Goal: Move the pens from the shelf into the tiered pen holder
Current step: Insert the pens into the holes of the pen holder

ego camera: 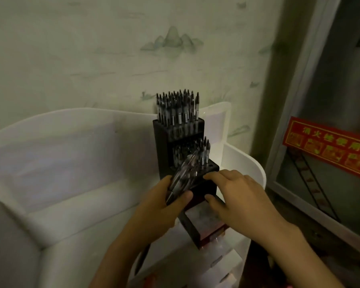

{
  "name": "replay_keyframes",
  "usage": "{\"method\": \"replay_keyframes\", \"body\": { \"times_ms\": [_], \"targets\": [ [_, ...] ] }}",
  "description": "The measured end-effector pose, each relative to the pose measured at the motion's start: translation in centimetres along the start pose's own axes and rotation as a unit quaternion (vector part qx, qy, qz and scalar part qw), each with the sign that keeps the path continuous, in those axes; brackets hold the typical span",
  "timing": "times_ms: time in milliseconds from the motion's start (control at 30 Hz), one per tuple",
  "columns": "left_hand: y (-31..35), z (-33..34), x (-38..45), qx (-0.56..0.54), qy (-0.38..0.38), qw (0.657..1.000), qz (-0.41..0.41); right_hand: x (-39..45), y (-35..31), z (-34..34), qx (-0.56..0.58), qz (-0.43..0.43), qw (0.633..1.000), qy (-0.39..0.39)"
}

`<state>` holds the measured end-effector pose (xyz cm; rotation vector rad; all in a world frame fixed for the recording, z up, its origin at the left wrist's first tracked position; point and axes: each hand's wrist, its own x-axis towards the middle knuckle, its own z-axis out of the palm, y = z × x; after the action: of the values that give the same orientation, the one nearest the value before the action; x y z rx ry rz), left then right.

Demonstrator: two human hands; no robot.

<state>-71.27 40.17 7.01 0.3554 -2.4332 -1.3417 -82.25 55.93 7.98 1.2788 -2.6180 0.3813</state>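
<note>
I'm gripping a loose bundle of clear pens [182, 179] in my left hand [164, 202], thumb clamped across the barrels, and they're fanning out, tips slanting up toward the middle tier of the black tiered pen holder [181, 154]. My right hand [235, 194] is resting on the holder, fingers [211, 176] lying fairly straight over the middle tier's front edge and thumb low on its front, gripping nothing. The top tier is already looking packed with pens and the middle tier is partly filled. Here's my worry: the bundle is splaying, so one pen could be slipping out as I'm angling it in and dropping onto the white shelf [92, 206]. The holder is tall and sitting near the shelf's front edge, so a careless push could be tipping it. In this dim light I'm also risking jamming a tip against the pens already standing there.
</note>
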Motion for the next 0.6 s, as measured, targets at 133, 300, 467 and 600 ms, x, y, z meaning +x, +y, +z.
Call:
{"method": "replay_keyframes", "body": {
  "times_ms": [133, 300, 467, 600],
  "targets": [
    [-0.4, 0.4, 1.8, -0.013, 0.019, 0.999, -0.025, 2.6, 2.0, 0.9, 0.033, -0.035, 0.999, -0.01],
    [-0.7, 0.9, 3.3, -0.047, 0.057, 0.995, -0.065, 5.6, 3.5, 1.8, 0.093, -0.081, 0.992, -0.016],
    [-0.9, 2.1, 4.6, -0.077, 0.087, 0.989, -0.087, 8.6, 4.6, 2.9, 0.159, -0.121, 0.98, -0.019],
    [-0.5, 3.0, 5.7, -0.071, 0.113, 0.987, -0.089, 10.6, 5.6, 3.5, 0.267, -0.144, 0.952, -0.027]
  ]
}}
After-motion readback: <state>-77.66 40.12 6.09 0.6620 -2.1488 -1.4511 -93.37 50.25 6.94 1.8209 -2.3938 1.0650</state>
